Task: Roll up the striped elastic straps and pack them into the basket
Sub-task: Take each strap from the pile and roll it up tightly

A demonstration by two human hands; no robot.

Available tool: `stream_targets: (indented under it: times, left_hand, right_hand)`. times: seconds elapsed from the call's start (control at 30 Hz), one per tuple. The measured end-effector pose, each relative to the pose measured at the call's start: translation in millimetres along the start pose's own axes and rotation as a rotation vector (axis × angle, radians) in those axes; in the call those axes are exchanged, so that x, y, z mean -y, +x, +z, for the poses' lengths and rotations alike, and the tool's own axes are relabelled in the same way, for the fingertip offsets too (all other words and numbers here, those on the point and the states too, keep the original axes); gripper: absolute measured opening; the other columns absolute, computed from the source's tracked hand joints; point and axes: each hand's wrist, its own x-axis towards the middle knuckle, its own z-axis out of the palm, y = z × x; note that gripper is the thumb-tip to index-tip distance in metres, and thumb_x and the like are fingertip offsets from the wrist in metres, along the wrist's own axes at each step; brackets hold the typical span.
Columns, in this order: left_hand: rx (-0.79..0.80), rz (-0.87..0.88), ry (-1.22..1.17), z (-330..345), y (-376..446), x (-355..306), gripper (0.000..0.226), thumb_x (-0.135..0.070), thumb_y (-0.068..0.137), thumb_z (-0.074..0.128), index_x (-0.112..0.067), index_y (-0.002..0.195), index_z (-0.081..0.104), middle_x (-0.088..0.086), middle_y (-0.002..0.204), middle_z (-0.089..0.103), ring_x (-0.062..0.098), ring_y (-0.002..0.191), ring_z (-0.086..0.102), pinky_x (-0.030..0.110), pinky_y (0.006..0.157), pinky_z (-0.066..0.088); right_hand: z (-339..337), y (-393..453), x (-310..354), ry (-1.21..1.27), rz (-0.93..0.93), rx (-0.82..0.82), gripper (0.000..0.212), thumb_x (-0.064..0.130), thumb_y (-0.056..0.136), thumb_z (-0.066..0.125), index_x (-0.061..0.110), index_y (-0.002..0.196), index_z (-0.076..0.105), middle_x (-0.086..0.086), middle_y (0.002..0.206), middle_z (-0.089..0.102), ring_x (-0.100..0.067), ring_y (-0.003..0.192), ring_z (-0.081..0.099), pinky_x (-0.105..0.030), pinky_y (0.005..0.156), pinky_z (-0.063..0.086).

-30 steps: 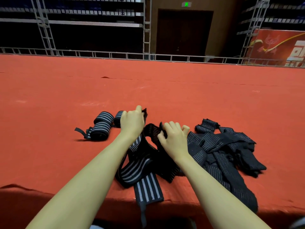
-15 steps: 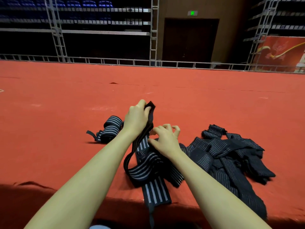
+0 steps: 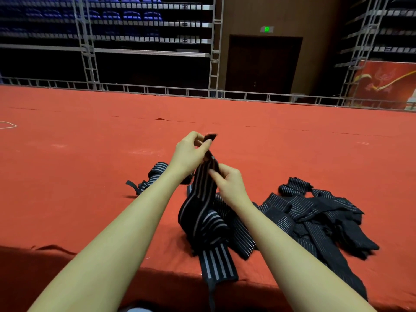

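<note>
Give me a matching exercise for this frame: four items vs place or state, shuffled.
Items:
1. left hand
2. right hand
3. rolled straps
4. loose pile

States:
A. heaped on the red mat, right of the arms
B. pinching the strap's top end, raised
C. lying behind the left forearm
D. gripping the strap lower down

Pairs: 1-B, 2-D, 3-C, 4-A

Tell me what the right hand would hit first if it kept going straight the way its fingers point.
The right hand points up and left, so it would first meet the strap it already pinches, then probably the left hand holding the strap's upper end. Depth between the hands is unclear.
</note>
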Motion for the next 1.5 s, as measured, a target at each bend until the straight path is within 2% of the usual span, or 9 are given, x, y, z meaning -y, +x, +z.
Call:
stream_targets:
  times: [0.2,0.37,0.53,0.67,0.83,0.93,1.1,1.27,1.5]
  left_hand:
    - [0.265,0.030,-0.095,-12.4,-13.6,3.5,0.032,-0.021,0.090,0.062,-0.024,0.119,0.051,-0.001,0.106,0.060,0.009,0.097,0.059,0.018,0.078,0.050]
    - [0.011,0.085,-0.085,-20.9,-5.2,-3.9,0.035,-0.001,0.083,0.063,-0.030,0.101,0.060,-0.001,0.081,0.061,0.015,0.077,0.059,0.029,0.073,0.051]
    - [-0.157,0.173,-0.009,-24.9,2.2,-19.4,0.025,-0.001,0.083,0.063,-0.026,0.084,0.067,-0.005,0.089,0.068,0.014,0.084,0.060,0.028,0.081,0.052]
    - [-0.202,0.210,-0.005,-30.0,5.6,-32.4,0.019,-0.004,0.086,0.062,-0.014,0.097,0.074,-0.005,0.095,0.068,0.011,0.096,0.063,0.023,0.092,0.048]
    - [-0.121,0.298,0.193,-35.3,2.3,-38.6,0.032,0.000,0.088,0.057,-0.007,0.118,0.065,0.005,0.108,0.062,0.016,0.097,0.059,0.020,0.092,0.042]
    - [-0.033,0.306,0.285,-33.8,-6.4,-34.9,0.044,-0.006,0.087,0.057,-0.008,0.131,0.054,0.006,0.112,0.054,0.020,0.104,0.057,0.040,0.104,0.036]
    - [0.097,0.256,0.247,-24.4,-19.6,-31.4,0.062,-0.028,0.081,0.062,-0.011,0.138,0.046,0.001,0.117,0.045,0.017,0.109,0.055,0.035,0.107,0.029]
    - [-0.021,0.260,0.129,-17.6,-25.0,-33.4,0.042,-0.007,0.085,0.067,-0.007,0.126,0.058,-0.001,0.101,0.048,0.016,0.088,0.057,0.016,0.081,0.041]
    - [-0.103,0.296,0.132,-11.4,-39.1,-33.9,0.045,-0.002,0.082,0.068,-0.006,0.126,0.058,-0.002,0.099,0.049,0.014,0.086,0.056,0.009,0.075,0.037]
  right_hand:
    - [-13.0,16.8,35.4,0.287,-0.040,-0.144,0.017,-0.001,0.091,0.058,0.011,0.093,0.069,0.005,0.085,0.070,0.001,0.079,0.062,-0.017,0.074,0.049]
    - [-19.2,26.2,45.0,0.316,-0.048,-0.143,0.012,0.004,0.089,0.063,0.012,0.098,0.066,0.000,0.094,0.070,-0.006,0.088,0.065,-0.020,0.079,0.051]
    - [-19.6,2.9,26.1,0.261,0.106,0.031,0.014,0.010,0.085,0.071,0.012,0.097,0.066,0.000,0.090,0.070,-0.003,0.077,0.063,-0.019,0.070,0.048]
    - [-22.7,-15.9,15.6,0.177,0.233,0.264,0.020,0.005,0.081,0.074,0.004,0.100,0.069,-0.005,0.093,0.072,-0.011,0.083,0.067,-0.029,0.080,0.055]
    - [-26.9,-7.6,27.6,0.174,0.131,0.002,0.011,-0.004,0.080,0.068,0.007,0.082,0.067,0.006,0.072,0.067,0.001,0.066,0.060,-0.019,0.065,0.049]
    - [-31.8,2.9,43.5,0.324,0.071,-0.185,0.017,0.000,0.083,0.069,0.012,0.095,0.065,0.000,0.088,0.071,-0.007,0.081,0.066,-0.023,0.075,0.054]
    - [-34.4,11.3,59.2,0.412,0.024,-0.216,0.019,0.006,0.086,0.069,0.009,0.103,0.063,-0.006,0.099,0.071,-0.016,0.092,0.068,-0.030,0.084,0.055]
    - [-35.0,6.9,57.7,0.345,-0.003,-0.222,0.014,0.011,0.088,0.067,0.018,0.098,0.060,0.003,0.093,0.069,-0.008,0.086,0.066,-0.026,0.081,0.053]
    - [-46.1,-25.1,48.1,0.097,0.019,-0.074,0.035,0.005,0.086,0.064,0.024,0.112,0.049,0.007,0.105,0.062,-0.010,0.098,0.059,-0.024,0.079,0.052]
